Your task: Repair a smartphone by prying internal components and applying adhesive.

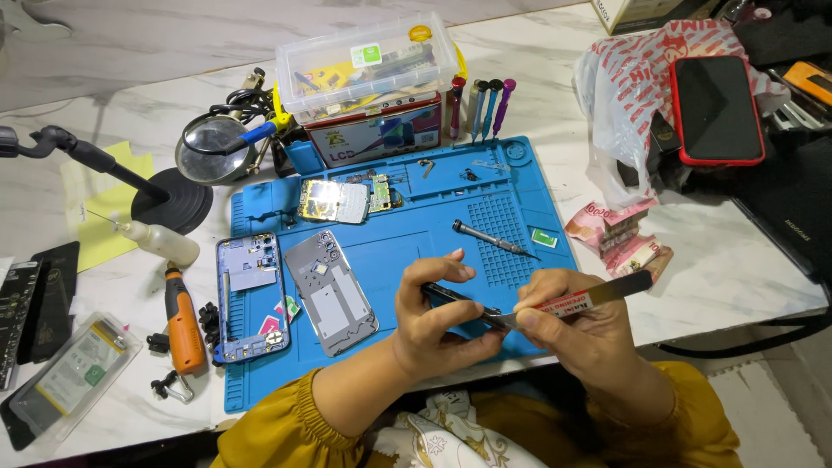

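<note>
Currently the left hand [433, 316] grips a thin dark phone panel [459, 303] edge-on, fingers curled and clamped around it, just over the near edge of the blue work mat [416, 238]. The right hand [576, 334] pinches a flat metal pry tool [589, 297], thumb and forefinger pressed together on its blade, with the tip set against the panel's edge.

Disassembly looks well advanced. Lying already separated near the mat's left edge are the mid frame [250, 295] and, just beside it, the grey back plate [331, 293]. A circuit board with shield [342, 201] rests toward the far edge. A precision screwdriver [488, 237] lies loose toward the mat's right side. An orange rotary tool [184, 321] sits off the mat, beside its left edge.

Judging by the tool position, separation of the held panel is in hand and not complete; whether the seam has opened cannot be seen.
</note>
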